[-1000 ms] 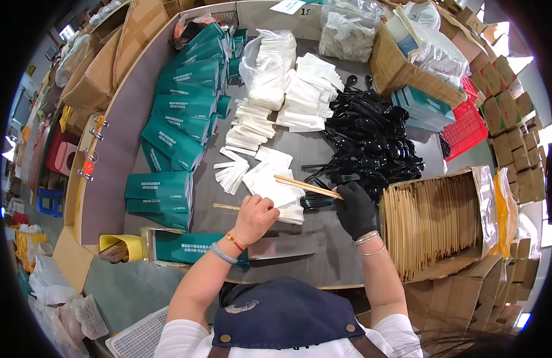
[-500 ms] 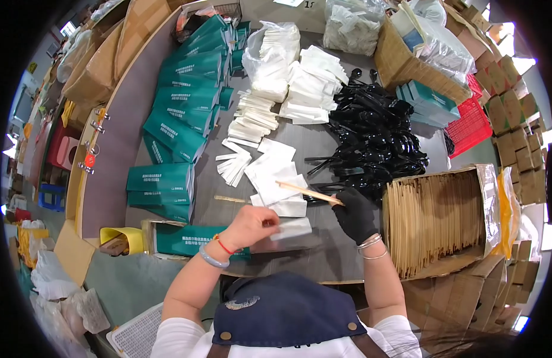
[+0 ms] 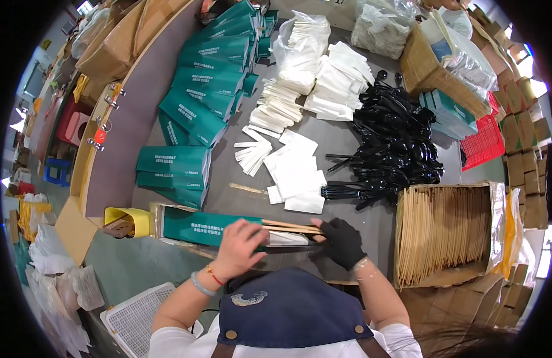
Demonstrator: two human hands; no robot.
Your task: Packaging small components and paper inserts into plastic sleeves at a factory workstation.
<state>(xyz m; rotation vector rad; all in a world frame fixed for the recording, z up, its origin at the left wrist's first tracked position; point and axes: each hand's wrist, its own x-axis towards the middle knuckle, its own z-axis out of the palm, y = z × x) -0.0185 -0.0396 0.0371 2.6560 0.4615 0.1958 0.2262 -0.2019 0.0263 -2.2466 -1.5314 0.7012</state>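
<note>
A long green paper sleeve (image 3: 192, 227) lies at the front edge in an open cardboard box. At its right end is my left hand (image 3: 241, 246), fingers bent and thumb spread apart, touching the sleeve. My right hand (image 3: 342, 243), in a black fingerless glove, pinches a pair of wooden chopsticks (image 3: 294, 228) by their right ends. Their left tips reach the sleeve's right end, beside my left fingers. Just below the chopsticks lies a white packet (image 3: 286, 239), its left end hidden by my left hand.
White packets (image 3: 294, 170) lie mid-table, black plastic cutlery (image 3: 398, 137) right of them. A carton of wooden chopsticks (image 3: 446, 232) stands at the right. Green sleeves (image 3: 195, 113) are stacked along the left wall. A yellow container (image 3: 130, 222) sits at the left corner.
My right hand has brought the chopsticks nearer and down to the sleeve's end. My left hand has moved from beside a white packet to the sleeve, its fingers spreading. The view has shifted.
</note>
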